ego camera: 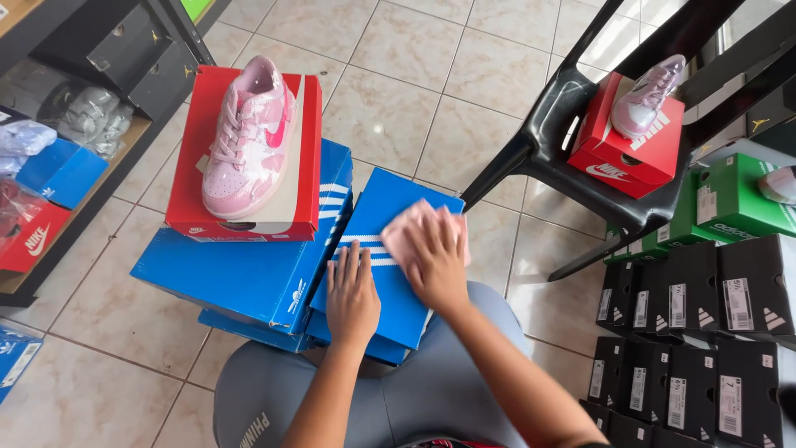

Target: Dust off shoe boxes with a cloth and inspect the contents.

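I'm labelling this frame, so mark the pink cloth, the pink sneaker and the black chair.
pink cloth (404, 228): head view, exposed left part.
pink sneaker (249, 137): head view, laces.
black chair (551, 116): head view, seat edge.

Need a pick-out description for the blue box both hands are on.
Start at the stack of blue shoeboxes on the tiled floor, topped by a red box with a pink sneaker. Just right, on the person's lap, lies a blue cardboard shoebox with white stripes. Only this one has the left hand flat on it and the right hand pressing a pink cloth.
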